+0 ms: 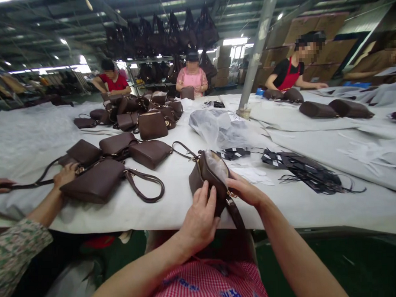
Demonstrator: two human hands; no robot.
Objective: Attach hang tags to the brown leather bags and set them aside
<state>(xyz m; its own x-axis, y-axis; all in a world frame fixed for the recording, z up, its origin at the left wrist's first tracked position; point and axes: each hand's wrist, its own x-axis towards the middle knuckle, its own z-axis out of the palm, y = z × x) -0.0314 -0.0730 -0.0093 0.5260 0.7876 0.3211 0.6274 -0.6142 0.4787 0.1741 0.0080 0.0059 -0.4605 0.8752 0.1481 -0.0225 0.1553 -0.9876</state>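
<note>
A small dark brown handbag (pixel 208 174) stands at the table's front edge before me, its zipped top open. Clear plastic (pixel 216 163) shows inside the opening. My left hand (pixel 200 215) grips the bag's near side, with the fingers laid along the brown surface. At the right end of the opening, my right hand (pixel 245 188) holds the bag's edge beside the gold zipper pull (pixel 231 194). A wrist strap (pixel 184 150) loops out on the far left of the bag, and another strap (pixel 235 214) hangs down over the table edge.
Several brown bags (pixel 95 180) lie to the left, where a co-worker's hand (pixel 67 174) touches one. A pile of bags (pixel 153 124) sits farther back. Plastic bags (pixel 216 126), black tags (pixel 302 168) and a metal post (pixel 256 51) are ahead and right. Other people work across the table.
</note>
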